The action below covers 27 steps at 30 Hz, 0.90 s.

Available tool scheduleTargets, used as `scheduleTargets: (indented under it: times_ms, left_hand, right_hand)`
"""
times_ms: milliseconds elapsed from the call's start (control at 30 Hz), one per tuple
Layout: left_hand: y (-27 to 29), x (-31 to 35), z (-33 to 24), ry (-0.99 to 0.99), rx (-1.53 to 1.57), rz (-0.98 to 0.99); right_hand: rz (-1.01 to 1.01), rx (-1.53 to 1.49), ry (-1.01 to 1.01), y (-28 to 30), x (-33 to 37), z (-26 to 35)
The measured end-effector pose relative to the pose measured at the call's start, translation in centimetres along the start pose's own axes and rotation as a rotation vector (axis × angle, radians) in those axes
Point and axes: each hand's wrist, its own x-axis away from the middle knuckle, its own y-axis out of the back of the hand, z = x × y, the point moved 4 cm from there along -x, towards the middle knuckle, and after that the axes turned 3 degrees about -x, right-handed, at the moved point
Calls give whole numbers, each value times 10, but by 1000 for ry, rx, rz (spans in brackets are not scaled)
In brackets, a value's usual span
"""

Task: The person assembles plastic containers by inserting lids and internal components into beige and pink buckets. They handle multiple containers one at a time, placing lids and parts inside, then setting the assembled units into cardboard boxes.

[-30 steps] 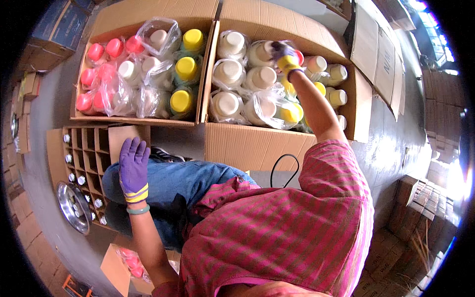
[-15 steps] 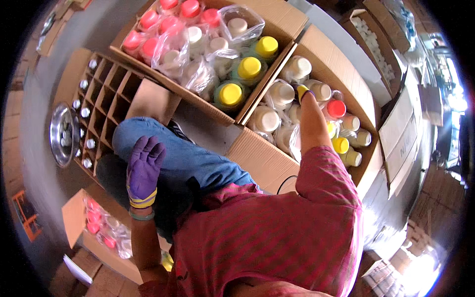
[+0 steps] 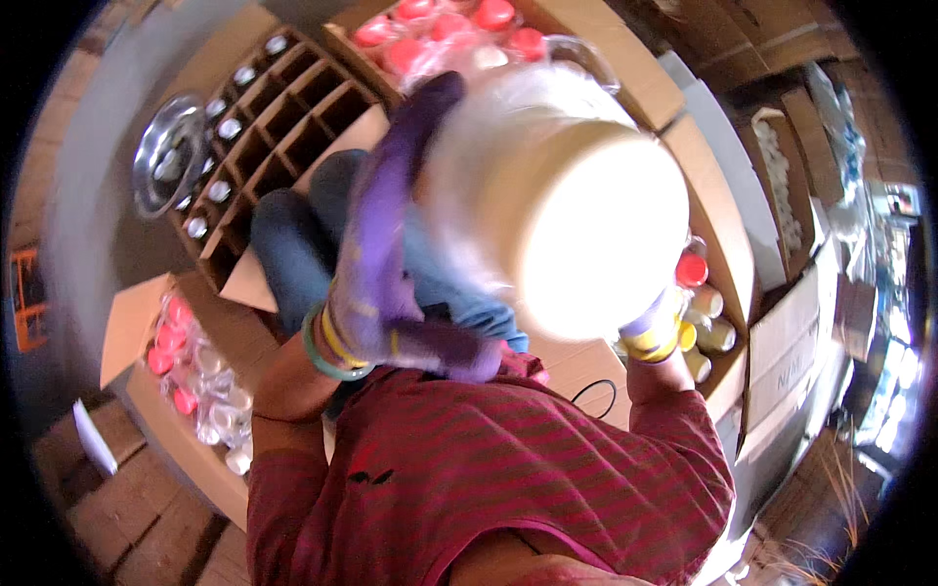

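A large bottle with a broad cream-white cap [image 3: 601, 234], wrapped in clear plastic, is raised close to the camera and slightly blurred. Behind it, my right hand [image 3: 649, 330], in a purple glove with a yellow cuff, grips it; the fingers are hidden by the bottle. At the bottle's left side, my left hand [image 3: 369, 239] in a matching glove has its thumb and fingers spread wide. Whether the left fingertips touch the plastic wrap I cannot tell.
A divided carton [image 3: 283, 117] with several silver-capped bottles lies at upper left, beside a shiny metal bowl [image 3: 147, 181]. Red-capped bottles [image 3: 451, 26] fill a box at the top. Other boxed bottles stand right [image 3: 692, 270] and lower left [image 3: 171, 340].
My right hand has come out of the right-hand box, lifting a wrapped white-capped bottle up near the camera. My left hand has moved right and up beside it. The view has shifted.
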Motion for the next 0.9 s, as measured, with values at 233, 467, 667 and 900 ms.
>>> scheduleTargets:
  times_ms: [233,467,667,900]
  left_hand:
    - [171,115,-64,214,-446,-192]
    - [187,257,15,334,-259,-263]
    - [190,247,21,300,-601,-63]
    - [189,246,28,351,-480,-103]
  right_hand:
    - [605,-189,159,-180,-14,60]
    - [326,-463,90,-161,-41,75]
    - [-145,-77,-76,-141,-141,-54]
    - [557,1325,19,-175,-151,-258]
